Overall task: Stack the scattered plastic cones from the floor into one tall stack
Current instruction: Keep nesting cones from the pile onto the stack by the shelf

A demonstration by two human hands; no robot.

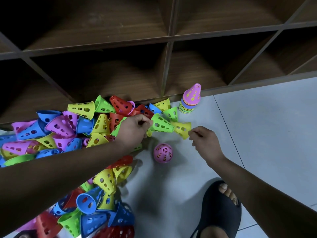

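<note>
Nearest the camera, one foot in a black slipper (221, 208) stood on the tiled floor (257, 126), planted, I judged, to steady a crouch over the work. Left of it sprawled the heap of loose cones (72, 127), red, blue, green, yellow and pink, overlapped too thickly for a sure count, though plainly several dozen. One pink perforated piece (163, 152) sat apart on the floor, seen end-on, probably a cone standing upright. Beyond it both hands were busy. The left hand (135, 129) gripped one green cone (161, 124) with curled fingers, and the right hand (200, 136) pinched the wide rim of one yellow cone (182, 129). The two cones lay in line with their ends touching, likely being pulled from the heap's edge so each could be turned and dropped over the stack. Farther on stood the single stack (189, 103), topped by a pink cone, its nested rims too tight to count. It was set clear of the heap so it would not be knocked, just before the base of the wooden shelf (168, 38), whose cubbies looked dark.
</note>
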